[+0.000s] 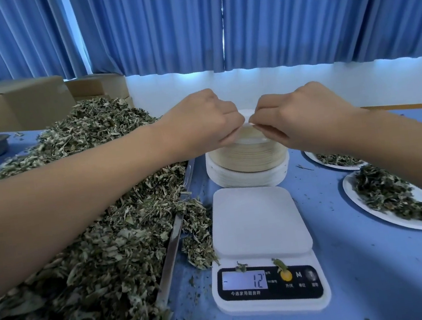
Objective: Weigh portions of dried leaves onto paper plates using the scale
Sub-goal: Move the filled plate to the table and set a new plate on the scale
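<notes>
Both hands are up at the plate stack (247, 160), just behind the scale (259, 223). Left hand (200, 124) and right hand (303, 116) each pinch the rim of the top plate (245, 115), fingers curled, knuckles close together. Scale display reads -12, two leaf bits on its front panel. Dried leaves (95, 240) heaped on a metal tray (173, 241) left of the scale, some spilling over its edge. Near filled plate (349, 190) and far filled plate (313, 157) sit right on the blue table (364, 274)

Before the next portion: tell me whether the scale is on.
On. The scale shows a lit display reading minus 12.
</notes>
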Tool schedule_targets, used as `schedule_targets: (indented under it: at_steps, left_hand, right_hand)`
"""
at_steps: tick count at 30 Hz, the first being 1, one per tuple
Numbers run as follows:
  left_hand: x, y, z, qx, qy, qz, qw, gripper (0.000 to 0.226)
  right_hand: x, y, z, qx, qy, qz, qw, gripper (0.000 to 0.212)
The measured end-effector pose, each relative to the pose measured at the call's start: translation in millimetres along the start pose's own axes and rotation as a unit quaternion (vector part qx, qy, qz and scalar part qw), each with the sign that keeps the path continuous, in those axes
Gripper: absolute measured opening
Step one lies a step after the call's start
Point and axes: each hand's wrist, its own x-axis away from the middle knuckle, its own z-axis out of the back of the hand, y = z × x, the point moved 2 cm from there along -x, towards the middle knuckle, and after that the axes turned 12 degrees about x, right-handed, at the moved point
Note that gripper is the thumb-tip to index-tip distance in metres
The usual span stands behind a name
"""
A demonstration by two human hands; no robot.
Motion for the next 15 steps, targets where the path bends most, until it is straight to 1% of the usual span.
schedule_targets:
  at_steps: [1,3,6,8,11,13,15]
  left_hand:
    - [4,5,7,0.010,0.010,0.008,1.000,0.057]
    - [17,19,21,0.038,0.041,0.014,0.998,0.047]
    - [43,51,33,0.036,0.072,-0.036,0.996,0.025]
    - [60,73,36,0.024,0.070,-0.087,0.993,0.015]
    - [78,97,36,0.016,0.048,-0.139,0.989,0.013]
    - [85,108,33,0.034,0.006,-0.151,0.988,0.014]
    - [87,116,29,0.057,-0.050,-0.143,0.987,0.018]
  right_hand:
    - [5,-2,6,-0.010,0.012,-0.015,1.000,0.050]
    - [20,-10,18,-0.036,0.053,-0.028,0.998,0.049]
    - [50,-34,36,-0.092,0.121,-0.013,0.988,0.037]
    - [71,-53,45,-0.122,0.138,0.013,0.983,0.029]
    - [96,-76,53,-0.152,0.138,0.039,0.978,0.028]
    - [107,-89,55,-0.175,0.135,0.048,0.974,0.031]
    - [113,-99,54,-0.193,0.121,0.051,0.972,0.034]
